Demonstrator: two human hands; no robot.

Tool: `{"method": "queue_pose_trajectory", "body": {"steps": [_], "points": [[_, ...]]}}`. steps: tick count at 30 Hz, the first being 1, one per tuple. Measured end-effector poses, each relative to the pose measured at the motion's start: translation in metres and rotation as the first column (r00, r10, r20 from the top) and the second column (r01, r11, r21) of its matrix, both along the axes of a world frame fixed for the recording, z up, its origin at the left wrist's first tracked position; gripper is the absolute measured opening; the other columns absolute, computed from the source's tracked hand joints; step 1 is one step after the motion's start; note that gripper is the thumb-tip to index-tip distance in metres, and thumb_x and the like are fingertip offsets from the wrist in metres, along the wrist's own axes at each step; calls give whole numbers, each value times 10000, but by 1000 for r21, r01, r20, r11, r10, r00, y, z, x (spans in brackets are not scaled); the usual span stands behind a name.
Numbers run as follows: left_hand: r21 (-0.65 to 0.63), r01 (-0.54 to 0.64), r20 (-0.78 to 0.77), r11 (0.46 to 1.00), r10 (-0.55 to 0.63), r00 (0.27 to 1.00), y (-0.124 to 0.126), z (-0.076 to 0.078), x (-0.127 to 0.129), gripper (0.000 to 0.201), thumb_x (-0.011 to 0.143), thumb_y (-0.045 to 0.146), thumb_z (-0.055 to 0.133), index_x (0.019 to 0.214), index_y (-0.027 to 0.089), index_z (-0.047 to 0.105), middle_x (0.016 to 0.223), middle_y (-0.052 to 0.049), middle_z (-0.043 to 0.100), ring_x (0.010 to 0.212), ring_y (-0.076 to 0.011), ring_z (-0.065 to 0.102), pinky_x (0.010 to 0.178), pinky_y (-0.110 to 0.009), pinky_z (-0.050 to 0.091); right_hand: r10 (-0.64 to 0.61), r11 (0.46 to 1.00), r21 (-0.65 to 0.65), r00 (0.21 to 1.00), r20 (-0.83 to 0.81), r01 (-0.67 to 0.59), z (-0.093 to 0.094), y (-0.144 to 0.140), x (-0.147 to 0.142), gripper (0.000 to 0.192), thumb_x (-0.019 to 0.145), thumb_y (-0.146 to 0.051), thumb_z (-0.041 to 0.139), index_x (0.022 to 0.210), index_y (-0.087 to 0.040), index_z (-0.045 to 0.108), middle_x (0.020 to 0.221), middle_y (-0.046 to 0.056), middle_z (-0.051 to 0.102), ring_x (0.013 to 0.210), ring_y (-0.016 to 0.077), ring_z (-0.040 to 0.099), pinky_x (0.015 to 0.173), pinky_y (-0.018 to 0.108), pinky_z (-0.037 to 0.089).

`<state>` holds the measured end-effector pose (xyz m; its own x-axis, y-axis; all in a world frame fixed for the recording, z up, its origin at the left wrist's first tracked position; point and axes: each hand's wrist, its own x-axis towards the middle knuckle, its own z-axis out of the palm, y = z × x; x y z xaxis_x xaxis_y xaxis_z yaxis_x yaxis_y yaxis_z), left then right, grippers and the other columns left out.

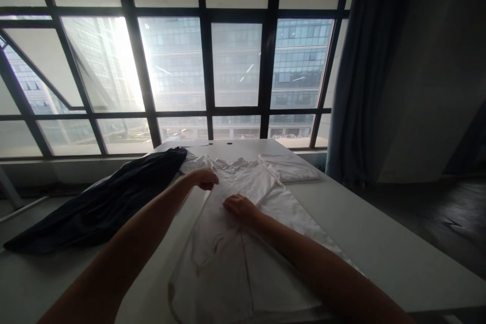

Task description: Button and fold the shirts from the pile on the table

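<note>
A white shirt (220, 263) lies spread on a white table (341, 223), its collar end away from me and its lower part close to me. One sleeve (292, 168) stretches out to the right. My left hand (207, 178) is closed on the cloth at the shirt's upper left side, near the shoulder. Lower and more to the right, my right hand (240, 206) rests on the shirt's front with its fingers bent together at the fabric. What lies under those fingertips is partly hidden. Both forearms cross over the garment, and the right one covers part of it.
A dark garment (114, 197) lies along the table's left side, beside my left forearm. Behind the table stands a large black-framed window (237, 66), with one tilted pane (45, 66) at the left. A blue curtain (360, 91) hangs at the right. The table's right edge slants towards me.
</note>
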<state>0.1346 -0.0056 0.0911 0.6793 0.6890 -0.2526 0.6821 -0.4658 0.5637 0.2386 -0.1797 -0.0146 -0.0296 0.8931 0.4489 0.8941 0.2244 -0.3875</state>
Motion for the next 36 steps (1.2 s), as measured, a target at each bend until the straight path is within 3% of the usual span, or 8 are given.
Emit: {"method": "queue_pose_trajectory", "body": {"steps": [6,10,16,21,24,28,32,36], "points": [[-219,82,126,972,-56,990,-40,-29,41,174,816,163,644,653,117,603,469,-7,564,416,-103,549,488,-221,505,-149,988,-83,908,-391,127,14,-10,34,477,1020,-381,304,888,-152,701,927,98,753,889,187,696,854,310,507],[-236,95,162,967,-57,985,-48,-56,49,205,887,232,607,725,106,621,515,-23,612,464,-124,609,498,-217,518,-187,981,-136,865,-466,139,17,-17,54,324,949,-355,461,921,-120,682,835,105,749,742,179,684,718,287,521],[119,151,266,981,-178,948,-27,-69,49,274,976,286,446,1064,96,623,821,-109,735,755,-201,731,701,-306,584,-151,960,-276,922,-356,51,25,-26,41,387,908,-449,570,1083,-122,680,785,71,738,655,155,649,638,259,496],[473,219,176,853,-335,925,2,-91,30,386,961,315,453,1278,143,589,1400,-165,565,1346,-267,484,1142,-414,343,-166,980,-116,985,-37,161,26,-27,11,548,830,-533,671,1237,-166,667,1206,147,669,1108,272,624,965,383,466],[552,307,4,776,-370,929,11,-115,19,464,983,323,419,1411,155,479,1558,-155,376,1477,-268,274,1202,-457,211,-83,976,-189,990,109,103,20,-26,5,690,764,-593,721,1341,-231,610,1428,137,536,1312,331,482,1109,494,336],[580,393,-175,713,-362,915,18,-130,19,536,1026,392,319,1500,144,347,1608,-173,254,1503,-277,185,1196,-477,203,-15,945,-322,988,157,66,20,-27,7,703,728,-657,723,1311,-274,637,1441,116,536,1322,344,475,1107,533,321],[590,400,-185,701,-364,913,22,-130,23,527,1026,423,318,1503,200,349,1604,-157,276,1500,-286,201,1179,-503,230,13,987,-160,983,185,18,26,-32,-5,542,777,-535,739,1229,-239,690,1356,121,608,1268,330,529,1093,503,339],[618,383,-153,687,-373,915,21,-133,23,505,1027,399,321,1496,217,372,1596,-136,307,1501,-278,199,1190,-494,210,274,962,-30,958,89,-272,29,-36,-40,414,850,-503,680,1148,-219,717,1235,89,680,1139,240,625,1056,381,397]]}}
